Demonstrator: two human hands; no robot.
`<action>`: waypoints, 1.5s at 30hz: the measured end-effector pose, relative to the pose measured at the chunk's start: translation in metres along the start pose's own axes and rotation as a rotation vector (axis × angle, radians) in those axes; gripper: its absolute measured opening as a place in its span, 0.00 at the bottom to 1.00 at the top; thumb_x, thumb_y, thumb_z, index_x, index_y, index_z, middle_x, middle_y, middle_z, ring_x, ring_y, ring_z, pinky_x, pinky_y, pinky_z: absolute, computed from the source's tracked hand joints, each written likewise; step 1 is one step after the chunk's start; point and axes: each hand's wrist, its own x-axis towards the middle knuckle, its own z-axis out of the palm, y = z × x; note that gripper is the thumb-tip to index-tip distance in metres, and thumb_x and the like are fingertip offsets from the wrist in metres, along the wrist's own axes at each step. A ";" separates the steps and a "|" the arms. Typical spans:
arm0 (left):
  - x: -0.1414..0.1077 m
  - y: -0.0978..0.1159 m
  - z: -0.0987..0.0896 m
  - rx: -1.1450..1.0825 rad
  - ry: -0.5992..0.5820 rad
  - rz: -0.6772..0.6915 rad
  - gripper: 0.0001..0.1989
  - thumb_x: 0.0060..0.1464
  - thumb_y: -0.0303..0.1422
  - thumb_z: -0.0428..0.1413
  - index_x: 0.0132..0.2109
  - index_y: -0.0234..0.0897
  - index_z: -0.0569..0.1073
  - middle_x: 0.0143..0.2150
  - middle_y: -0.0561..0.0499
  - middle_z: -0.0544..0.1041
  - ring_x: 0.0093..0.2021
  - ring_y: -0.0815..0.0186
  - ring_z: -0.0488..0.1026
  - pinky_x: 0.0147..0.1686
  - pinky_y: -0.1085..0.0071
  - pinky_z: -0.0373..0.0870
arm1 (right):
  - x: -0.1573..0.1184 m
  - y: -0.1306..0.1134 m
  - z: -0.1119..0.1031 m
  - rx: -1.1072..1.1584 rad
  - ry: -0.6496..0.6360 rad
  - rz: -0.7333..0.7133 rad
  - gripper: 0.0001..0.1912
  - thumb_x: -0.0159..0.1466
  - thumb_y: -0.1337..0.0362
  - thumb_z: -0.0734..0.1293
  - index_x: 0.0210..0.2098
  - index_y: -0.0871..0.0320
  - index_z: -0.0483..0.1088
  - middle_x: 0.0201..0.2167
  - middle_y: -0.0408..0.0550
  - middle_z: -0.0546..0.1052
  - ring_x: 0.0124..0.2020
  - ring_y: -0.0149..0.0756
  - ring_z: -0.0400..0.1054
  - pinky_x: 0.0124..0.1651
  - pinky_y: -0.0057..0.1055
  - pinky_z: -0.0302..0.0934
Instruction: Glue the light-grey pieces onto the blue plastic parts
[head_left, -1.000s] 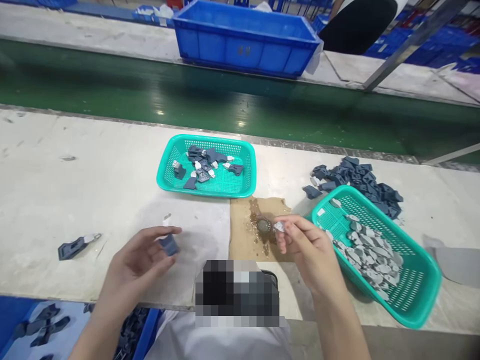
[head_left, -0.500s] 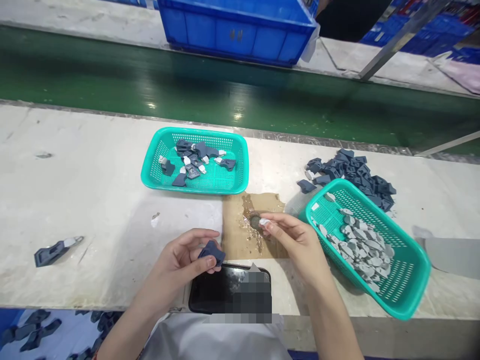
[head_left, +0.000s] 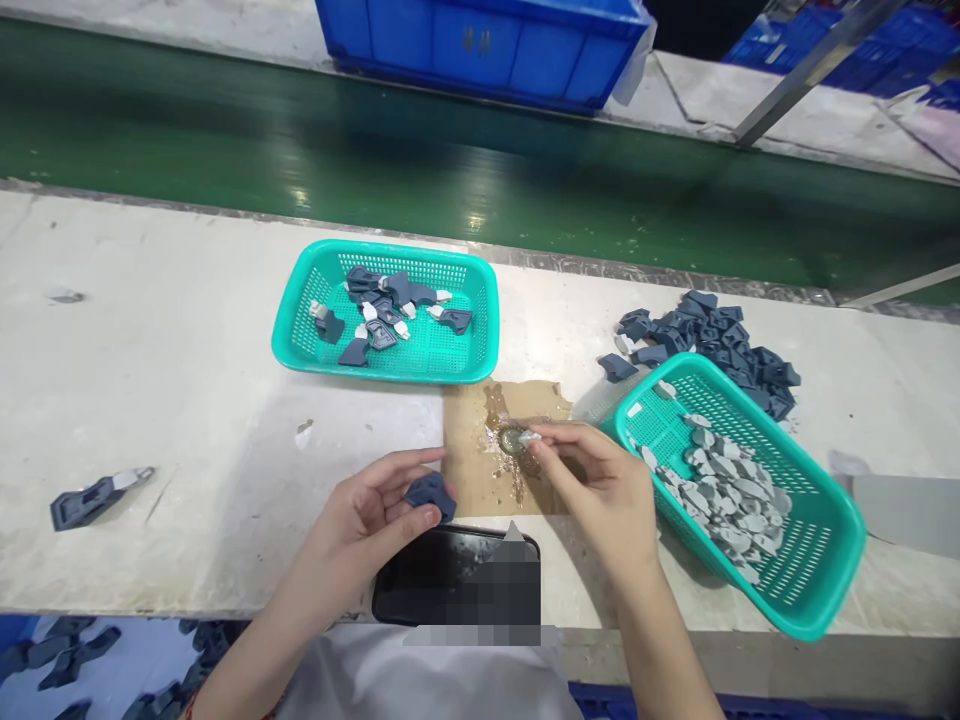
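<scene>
My left hand (head_left: 382,510) grips a dark blue-grey plastic part (head_left: 431,495) between thumb and fingers, just above a black phone (head_left: 427,575). Between the thumb and fingertips of my right hand (head_left: 596,480) is a small light-grey plastic piece (head_left: 529,438). It is at the edge of a small round dish (head_left: 511,441) that looks wet or shiny; whether they touch I cannot tell. The dish sits on a brown cardboard sheet (head_left: 469,480) with shiny wet spots around it.
A green basket (head_left: 386,375) holds dark parts with light tips. Another green basket (head_left: 814,610), at right, contains many light-grey pieces. Behind it lies a pile of dark parts (head_left: 724,340). One joined part (head_left: 94,500) lies far left. A blue crate (head_left: 480,45) stands beyond the green strip.
The view has shifted slightly. Both hands keep hold of their pieces; the light-grey piece has tilted a little beside the dish, and the dark part has turned slightly.
</scene>
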 end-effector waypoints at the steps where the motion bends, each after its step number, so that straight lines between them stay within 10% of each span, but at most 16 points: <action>1: 0.001 -0.001 0.000 -0.007 0.007 0.000 0.13 0.55 0.33 0.68 0.48 0.46 0.82 0.42 0.51 0.84 0.45 0.66 0.78 0.44 0.75 0.74 | 0.000 -0.001 -0.001 -0.059 -0.010 -0.044 0.05 0.67 0.61 0.71 0.40 0.54 0.79 0.39 0.49 0.83 0.39 0.39 0.77 0.44 0.37 0.72; 14: -0.001 -0.007 0.009 -0.029 0.014 0.020 0.14 0.57 0.36 0.66 0.50 0.45 0.80 0.37 0.51 0.82 0.35 0.67 0.78 0.39 0.73 0.76 | -0.002 -0.005 0.001 -0.209 -0.072 -0.172 0.05 0.68 0.64 0.68 0.39 0.53 0.78 0.38 0.49 0.83 0.41 0.42 0.77 0.44 0.38 0.71; 25: -0.005 -0.001 0.014 0.117 -0.045 0.103 0.07 0.63 0.39 0.59 0.45 0.44 0.80 0.36 0.53 0.78 0.36 0.67 0.73 0.40 0.75 0.71 | -0.012 -0.027 0.008 0.446 -0.059 0.095 0.06 0.63 0.61 0.75 0.40 0.48 0.83 0.33 0.45 0.84 0.34 0.38 0.79 0.39 0.32 0.74; 45: 0.001 -0.002 0.018 0.098 -0.016 0.171 0.06 0.58 0.34 0.64 0.43 0.42 0.83 0.42 0.50 0.77 0.39 0.66 0.74 0.39 0.74 0.71 | -0.025 -0.030 0.036 0.753 -0.174 0.110 0.06 0.67 0.63 0.72 0.43 0.47 0.81 0.38 0.42 0.84 0.38 0.31 0.80 0.42 0.23 0.75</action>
